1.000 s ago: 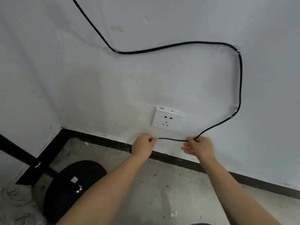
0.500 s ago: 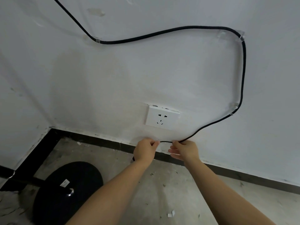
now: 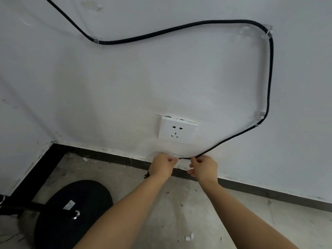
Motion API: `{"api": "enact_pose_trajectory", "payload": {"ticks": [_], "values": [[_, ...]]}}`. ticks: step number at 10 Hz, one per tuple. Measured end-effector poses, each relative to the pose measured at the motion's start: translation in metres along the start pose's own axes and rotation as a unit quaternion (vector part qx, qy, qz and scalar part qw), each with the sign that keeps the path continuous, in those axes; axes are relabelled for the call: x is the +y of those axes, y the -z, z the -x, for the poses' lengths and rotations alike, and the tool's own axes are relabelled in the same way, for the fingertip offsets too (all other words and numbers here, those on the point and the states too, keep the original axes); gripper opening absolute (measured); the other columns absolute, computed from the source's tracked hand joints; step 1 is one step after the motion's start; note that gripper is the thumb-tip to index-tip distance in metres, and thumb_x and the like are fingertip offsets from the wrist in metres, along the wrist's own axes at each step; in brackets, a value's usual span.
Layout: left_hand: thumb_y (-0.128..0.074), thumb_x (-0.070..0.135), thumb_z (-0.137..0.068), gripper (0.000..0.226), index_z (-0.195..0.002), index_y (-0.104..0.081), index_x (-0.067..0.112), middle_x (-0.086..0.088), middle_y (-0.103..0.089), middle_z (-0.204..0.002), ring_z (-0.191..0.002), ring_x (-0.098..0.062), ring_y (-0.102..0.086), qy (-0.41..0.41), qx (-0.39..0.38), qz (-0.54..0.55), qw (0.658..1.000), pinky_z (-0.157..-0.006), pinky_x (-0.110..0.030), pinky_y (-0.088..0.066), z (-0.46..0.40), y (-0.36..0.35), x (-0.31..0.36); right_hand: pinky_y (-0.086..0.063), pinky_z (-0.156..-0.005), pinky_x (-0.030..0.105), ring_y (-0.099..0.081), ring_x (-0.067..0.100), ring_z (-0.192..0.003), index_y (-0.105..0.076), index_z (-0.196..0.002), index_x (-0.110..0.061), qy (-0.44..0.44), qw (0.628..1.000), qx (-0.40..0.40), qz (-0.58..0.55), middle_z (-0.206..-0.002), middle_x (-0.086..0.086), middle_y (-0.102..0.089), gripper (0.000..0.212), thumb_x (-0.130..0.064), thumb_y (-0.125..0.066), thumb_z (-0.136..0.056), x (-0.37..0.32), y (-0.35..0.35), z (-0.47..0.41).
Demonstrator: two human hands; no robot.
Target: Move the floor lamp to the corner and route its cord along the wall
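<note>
both arms reach forward, low against the wall [image 3: 125, 87]; the left hand [image 3: 162, 166] and right hand [image 3: 204, 168] each pinch the black cord [image 3: 185, 158] just below the socket [image 3: 177, 131].

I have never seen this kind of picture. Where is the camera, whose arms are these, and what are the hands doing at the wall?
The camera sits on a person's head and looks forward and down, so the two bare arms are the wearer's own. The left hand and right hand pinch a thin black cord just below a white wall socket. Small clear clips hold the cord to the wall higher up. The round black lamp base stands on the concrete floor near the corner. Nothing is plugged into the socket.
</note>
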State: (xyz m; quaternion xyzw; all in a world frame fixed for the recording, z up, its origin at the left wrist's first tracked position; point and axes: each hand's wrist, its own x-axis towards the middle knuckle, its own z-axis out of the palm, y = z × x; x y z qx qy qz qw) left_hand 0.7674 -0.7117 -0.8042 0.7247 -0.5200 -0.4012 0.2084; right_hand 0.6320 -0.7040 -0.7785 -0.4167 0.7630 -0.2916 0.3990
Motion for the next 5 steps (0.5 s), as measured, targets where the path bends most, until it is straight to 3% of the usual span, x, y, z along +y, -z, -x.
{"api": "enact_pose_trajectory", "payload": {"ticks": [1,2,3,4,5], "values": [[-0.055,0.040,-0.089,0.041,-0.066,-0.063,0.007,-0.016,-0.067,-0.076,-0.070,-0.031,-0.061,0.002,-0.033,0.003,0.999,-0.063,-0.033,-0.044,-0.003,0.000,-0.001,-0.057,-0.045,0.025,-0.066,0.016,-0.045,-0.065,-0.077,-0.003,-0.011,1.000,-0.005,-0.016,-0.067,0.005,-0.067,0.024,-0.017,-0.053,-0.093,0.001,0.000,-0.002],[-0.053,0.039,-0.090,0.044,-0.080,-0.064,-0.002,-0.020,-0.067,-0.088,-0.087,-0.037,-0.064,-0.009,-0.029,0.020,0.999,-0.063,-0.032,-0.042,-0.002,-0.004,-0.007,-0.053,-0.039,0.022,-0.066,0.015,-0.041,-0.061,-0.075,-0.009,-0.034,0.997,-0.021,-0.063,-0.070,0.004,-0.068,0.020,-0.016,-0.054,-0.092,0.001,0.000,-0.004],[-0.049,0.034,-0.093,0.038,-0.091,-0.066,0.000,-0.021,-0.067,-0.094,-0.093,-0.035,-0.063,-0.018,-0.048,0.035,0.998,-0.072,-0.034,-0.046,0.001,-0.003,-0.007,-0.053,-0.040,0.022,-0.068,0.016,-0.044,-0.062,-0.081,-0.008,-0.060,0.992,-0.042,-0.104,-0.075,0.006,-0.070,0.015,-0.016,-0.056,-0.092,0.000,0.006,-0.003],[-0.047,0.029,-0.095,0.032,-0.115,-0.061,0.008,-0.012,-0.062,-0.121,-0.110,-0.025,-0.057,-0.044,-0.094,0.020,0.994,-0.088,-0.029,-0.041,0.001,0.008,-0.009,-0.056,-0.048,0.026,-0.071,0.019,-0.062,-0.064,-0.092,-0.003,-0.074,0.983,-0.075,-0.153,-0.082,0.009,-0.070,0.017,-0.019,-0.058,-0.093,0.003,0.011,-0.005],[-0.047,0.027,-0.094,0.035,-0.125,-0.053,0.013,-0.008,-0.055,-0.130,-0.116,-0.020,-0.052,-0.034,-0.119,0.002,0.992,-0.089,-0.022,-0.036,0.007,0.032,-0.008,-0.055,-0.060,0.026,-0.068,0.016,-0.082,-0.064,-0.103,-0.006,-0.070,0.984,-0.119,-0.114,-0.100,0.010,-0.069,0.025,-0.027,-0.059,-0.091,-0.001,0.027,0.007]]}}
